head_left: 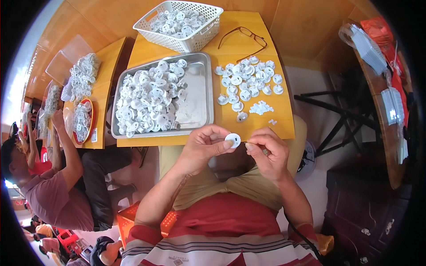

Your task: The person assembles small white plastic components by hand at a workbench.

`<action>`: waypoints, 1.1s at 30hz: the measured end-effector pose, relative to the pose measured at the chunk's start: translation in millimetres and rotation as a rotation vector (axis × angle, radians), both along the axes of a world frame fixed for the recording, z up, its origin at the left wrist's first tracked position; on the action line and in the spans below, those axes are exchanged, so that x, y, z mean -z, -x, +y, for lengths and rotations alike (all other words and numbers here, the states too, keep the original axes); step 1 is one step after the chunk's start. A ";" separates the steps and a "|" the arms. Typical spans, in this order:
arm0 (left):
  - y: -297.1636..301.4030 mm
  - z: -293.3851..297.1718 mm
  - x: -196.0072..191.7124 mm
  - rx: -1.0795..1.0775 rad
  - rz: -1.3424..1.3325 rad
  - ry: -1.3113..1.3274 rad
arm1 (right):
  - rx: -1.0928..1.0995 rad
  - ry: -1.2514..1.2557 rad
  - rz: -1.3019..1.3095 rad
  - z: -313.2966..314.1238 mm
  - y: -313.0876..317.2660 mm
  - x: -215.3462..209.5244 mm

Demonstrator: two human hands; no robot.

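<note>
Just past the table's near edge, my left hand (205, 145) pinches a round white plastic part (232, 140) with small dark slots in its face. Close to its right side is my right hand (270, 156), thumb and forefinger pressed together; whatever they grip is too small to make out. Beyond my hands, several similar white parts (248, 76) lie loose on the yellow table (275, 111). Nearer to me sits a small heap of tiny white pieces (261, 107), with a couple more (272, 122) beside it.
A metal tray (202, 88) heaped with white parts takes up the table's left side. Behind it stands a white perforated basket (195, 42) of parts, with eyeglasses (243, 33) to its right. Another person (53, 190) works at the left table. A black folding stand (341, 104) is on the right.
</note>
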State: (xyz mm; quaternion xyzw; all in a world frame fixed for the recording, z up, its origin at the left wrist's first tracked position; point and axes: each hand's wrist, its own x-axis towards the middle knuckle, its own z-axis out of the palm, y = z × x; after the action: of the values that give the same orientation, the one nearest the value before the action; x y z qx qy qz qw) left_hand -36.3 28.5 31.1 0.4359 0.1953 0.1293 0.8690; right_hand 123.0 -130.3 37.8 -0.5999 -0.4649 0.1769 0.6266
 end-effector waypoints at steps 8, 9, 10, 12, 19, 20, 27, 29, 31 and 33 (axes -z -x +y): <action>-0.6 -8.5 -0.4 0.083 -0.008 0.052 | 0.031 -0.079 -0.305 4.2 0.2 0.8; -0.6 -9.2 0.6 0.089 -0.011 0.053 | 0.030 -0.076 -0.304 4.0 0.3 1.9; -0.6 -9.7 1.4 0.096 -0.014 0.053 | 0.036 -0.085 -0.336 3.7 0.3 3.1; -1.0 -9.8 0.7 0.098 0.001 0.049 | 0.040 -0.092 -0.368 3.0 0.6 5.0; -0.8 -12.3 3.7 0.130 0.012 0.029 | 0.050 -0.118 -0.445 1.3 1.8 6.7; -0.5 -12.2 4.4 0.128 0.012 0.029 | 0.054 -0.126 -0.452 1.4 2.1 6.9; -1.8 -12.4 6.2 0.121 0.016 0.025 | 0.052 -0.121 -0.443 -2.0 2.7 13.8; -0.5 -12.4 7.3 0.136 0.003 0.007 | 0.050 -0.104 -0.378 -2.5 3.7 15.4; -0.3 -12.8 6.6 0.150 0.025 0.000 | 0.043 -0.082 -0.354 -4.7 3.3 16.0; -1.3 -13.4 4.2 0.152 0.030 -0.007 | 0.038 -0.060 -0.329 -5.9 2.9 16.7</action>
State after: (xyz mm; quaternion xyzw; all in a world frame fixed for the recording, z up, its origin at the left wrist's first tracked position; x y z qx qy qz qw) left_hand -34.9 15.1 26.9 0.4546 0.1742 0.0570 0.8716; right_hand 120.2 -136.2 21.1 -0.6104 -0.5551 0.0503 0.5628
